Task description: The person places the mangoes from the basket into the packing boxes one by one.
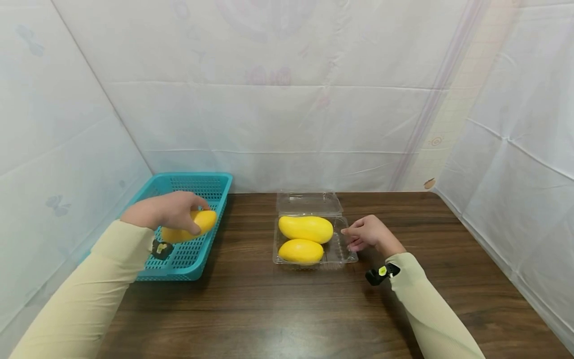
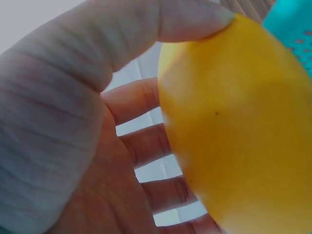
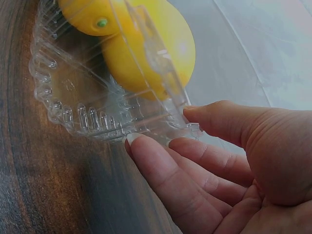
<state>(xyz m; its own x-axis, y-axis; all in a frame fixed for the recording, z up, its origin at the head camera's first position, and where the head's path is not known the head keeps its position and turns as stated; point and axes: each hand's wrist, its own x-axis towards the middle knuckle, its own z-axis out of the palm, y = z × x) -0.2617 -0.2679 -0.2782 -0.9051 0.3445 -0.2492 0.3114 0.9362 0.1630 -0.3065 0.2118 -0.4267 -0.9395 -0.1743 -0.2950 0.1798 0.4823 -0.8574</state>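
My left hand (image 1: pixel 172 212) grips a yellow mango (image 1: pixel 205 221) above the teal basket (image 1: pixel 193 271). In the left wrist view the thumb lies over one end of the mango (image 2: pixel 239 122), and the fingers curl behind it. Two more mangoes, a longer one (image 1: pixel 306 229) behind a shorter one (image 1: pixel 301 251), lie in the left part of a clear plastic clamshell box (image 1: pixel 336 254), whose lid stands raised at the back. My right hand (image 1: pixel 368 233) pinches the box's right edge between thumb and fingers. The right wrist view shows a green stem spot on one mango (image 3: pixel 87 14).
Both things stand on a dark wood-grain table (image 1: pixel 251 309), the basket at the left and the box near the middle. White patterned sheeting (image 1: pixel 287 119) hangs behind the table and along both sides. Each wrist wears a small black camera.
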